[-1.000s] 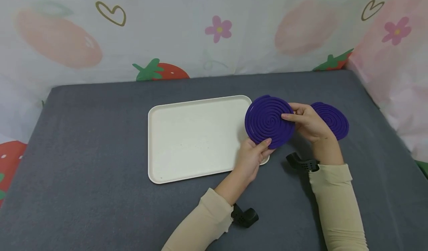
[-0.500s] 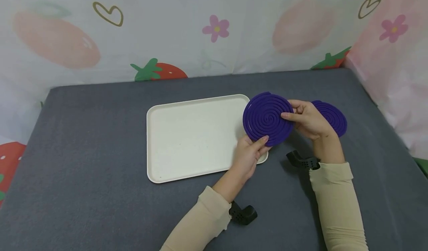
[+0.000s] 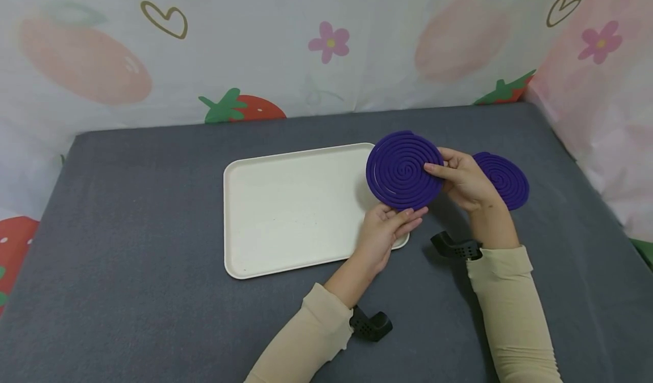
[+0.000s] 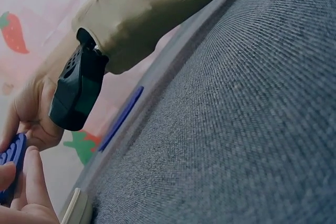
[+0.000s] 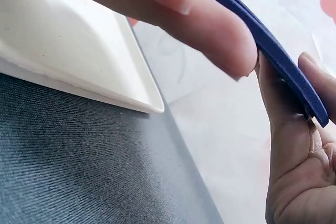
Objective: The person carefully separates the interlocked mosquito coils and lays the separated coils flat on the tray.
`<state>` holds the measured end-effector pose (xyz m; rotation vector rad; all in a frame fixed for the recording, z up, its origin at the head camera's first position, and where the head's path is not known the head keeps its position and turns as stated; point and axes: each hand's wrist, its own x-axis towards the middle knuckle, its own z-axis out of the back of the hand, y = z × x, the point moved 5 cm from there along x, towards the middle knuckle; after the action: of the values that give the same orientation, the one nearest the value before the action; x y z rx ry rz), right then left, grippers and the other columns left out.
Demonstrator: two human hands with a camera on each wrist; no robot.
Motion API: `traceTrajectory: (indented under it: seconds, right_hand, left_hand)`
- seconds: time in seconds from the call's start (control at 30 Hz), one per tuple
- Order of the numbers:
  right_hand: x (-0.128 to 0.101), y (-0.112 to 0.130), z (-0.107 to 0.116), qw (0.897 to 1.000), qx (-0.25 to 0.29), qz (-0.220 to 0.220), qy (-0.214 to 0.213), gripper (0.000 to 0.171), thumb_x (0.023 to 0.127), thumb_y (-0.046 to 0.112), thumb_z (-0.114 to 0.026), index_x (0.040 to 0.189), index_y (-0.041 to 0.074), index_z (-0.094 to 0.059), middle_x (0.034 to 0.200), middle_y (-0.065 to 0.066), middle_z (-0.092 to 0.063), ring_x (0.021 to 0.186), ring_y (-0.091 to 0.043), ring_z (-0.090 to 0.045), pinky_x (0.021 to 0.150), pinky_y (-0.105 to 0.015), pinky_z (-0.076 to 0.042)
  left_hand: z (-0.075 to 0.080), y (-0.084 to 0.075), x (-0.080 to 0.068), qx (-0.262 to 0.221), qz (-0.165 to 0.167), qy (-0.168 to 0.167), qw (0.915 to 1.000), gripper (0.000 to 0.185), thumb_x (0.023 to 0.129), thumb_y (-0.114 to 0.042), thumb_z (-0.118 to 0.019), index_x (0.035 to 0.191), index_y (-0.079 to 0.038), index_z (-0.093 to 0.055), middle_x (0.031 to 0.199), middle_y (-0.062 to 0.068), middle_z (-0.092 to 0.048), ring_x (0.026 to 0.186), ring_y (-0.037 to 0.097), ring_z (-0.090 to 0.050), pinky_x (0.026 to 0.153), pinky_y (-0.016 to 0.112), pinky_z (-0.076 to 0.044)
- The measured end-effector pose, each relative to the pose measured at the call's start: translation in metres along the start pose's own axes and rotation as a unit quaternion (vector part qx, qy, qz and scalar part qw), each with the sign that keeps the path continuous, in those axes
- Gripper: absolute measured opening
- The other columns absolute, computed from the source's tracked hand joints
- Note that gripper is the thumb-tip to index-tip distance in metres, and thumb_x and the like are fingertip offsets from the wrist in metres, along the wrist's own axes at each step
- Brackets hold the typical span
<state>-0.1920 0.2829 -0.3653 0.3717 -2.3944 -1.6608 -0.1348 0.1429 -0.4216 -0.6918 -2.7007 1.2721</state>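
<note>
A round purple spiral coaster (image 3: 403, 170) is held up over the right end of the white tray, its coiled face toward the head camera. My right hand (image 3: 469, 184) pinches its right edge, thumb in front and fingers behind. Below it, my left hand (image 3: 380, 233) touches the lower edge with fingers extended. The right wrist view catches the coaster (image 5: 283, 66) edge-on, thin and slightly curved, with left fingertips (image 5: 231, 45) against it. A second purple spiral coaster (image 3: 512, 180) lies on the table behind my right wrist, partly hidden by it.
The white rectangular tray (image 3: 291, 218) sits mid-table on a grey cloth (image 3: 143, 247), with a few tiny specks on its surface. A patterned curtain (image 3: 377, 49) hangs behind the table's back edge. Black wrist cameras (image 3: 372, 323) stick out from both sleeves.
The coaster has risen slightly and shifted a little left with my right hand. My left thumb has slipped off the coaster's face, and the left fingers have straightened at its lower edge.
</note>
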Motion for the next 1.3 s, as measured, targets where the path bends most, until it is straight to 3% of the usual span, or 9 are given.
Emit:
traceTrajectory:
  seconds: [0.13,0.33,0.5,0.63,0.77,1.07,1.3]
  right_hand:
    - [0.000,0.000,-0.001,1.000,0.005,0.000,0.001,0.029,0.093,-0.012,-0.047,0.110,0.003,-0.065,0.090,-0.011,-0.071,0.078,-0.018,-0.069,0.068,-0.026,-0.057]
    - [0.002,-0.002,-0.006,1.000,-0.005,0.001,0.018,0.032,0.093,-0.014,-0.045,0.111,0.003,-0.065,0.091,-0.010,-0.071,0.078,-0.018,-0.069,0.069,-0.026,-0.056]
    - [0.006,-0.008,-0.010,0.999,-0.035,-0.011,0.030,0.032,0.092,-0.014,-0.047,0.111,0.005,-0.065,0.087,-0.009,-0.071,0.075,-0.017,-0.069,0.068,-0.025,-0.056]
    - [0.006,-0.015,-0.011,0.999,-0.033,-0.026,0.028,0.032,0.092,-0.014,-0.047,0.110,0.007,-0.065,0.088,-0.009,-0.071,0.077,-0.016,-0.069,0.069,-0.025,-0.056]
    - [0.007,-0.021,-0.015,0.999,-0.014,-0.035,0.020,0.030,0.092,-0.014,-0.047,0.106,0.005,-0.066,0.091,-0.008,-0.071,0.079,-0.016,-0.068,0.069,-0.025,-0.056]
    - [0.012,-0.036,-0.036,0.998,-0.021,-0.060,-0.010,0.029,0.090,-0.015,-0.048,0.106,0.005,-0.061,0.093,-0.006,-0.069,0.082,-0.015,-0.067,0.072,-0.025,-0.056]
    - [0.023,-0.046,-0.057,0.997,-0.048,-0.061,-0.026,0.031,0.087,-0.016,-0.050,0.111,0.003,-0.055,0.097,-0.004,-0.066,0.086,-0.015,-0.065,0.072,-0.026,-0.056]
  left_hand:
    - [0.000,-0.002,0.000,0.000,-0.004,-0.007,1.0000,0.036,0.095,0.006,-0.048,0.130,0.010,-0.044,0.126,0.026,-0.054,0.115,0.031,-0.055,0.093,0.031,-0.048]
    - [0.006,-0.007,0.000,-0.043,-0.024,-0.054,0.9973,0.041,0.095,0.004,-0.050,0.134,0.008,-0.039,0.129,0.021,-0.051,0.118,0.029,-0.053,0.095,0.034,-0.046]
    - [0.016,-0.014,0.002,-0.041,-0.052,-0.107,0.9920,0.034,0.093,-0.002,-0.055,0.125,0.006,-0.048,0.113,0.010,-0.061,0.100,0.016,-0.062,0.085,0.026,-0.052]
    - [0.026,-0.019,0.004,-0.031,-0.070,-0.126,0.9891,0.028,0.092,-0.001,-0.056,0.118,0.007,-0.052,0.098,0.003,-0.064,0.086,0.011,-0.063,0.074,0.023,-0.053]
    - [0.034,-0.026,0.005,-0.006,-0.068,-0.124,0.9899,0.028,0.090,-0.001,-0.058,0.117,0.009,-0.055,0.093,0.002,-0.065,0.082,0.010,-0.064,0.070,0.024,-0.054]
    - [0.064,-0.047,-0.002,0.092,-0.021,-0.107,0.9897,0.033,0.091,-0.006,-0.061,0.121,0.006,-0.055,0.096,0.004,-0.065,0.082,0.009,-0.063,0.071,0.022,-0.053]
    - [0.081,-0.069,-0.009,0.145,-0.034,-0.107,0.9830,0.037,0.090,-0.006,-0.062,0.124,0.005,-0.054,0.105,0.012,-0.066,0.087,0.012,-0.064,0.076,0.027,-0.054]
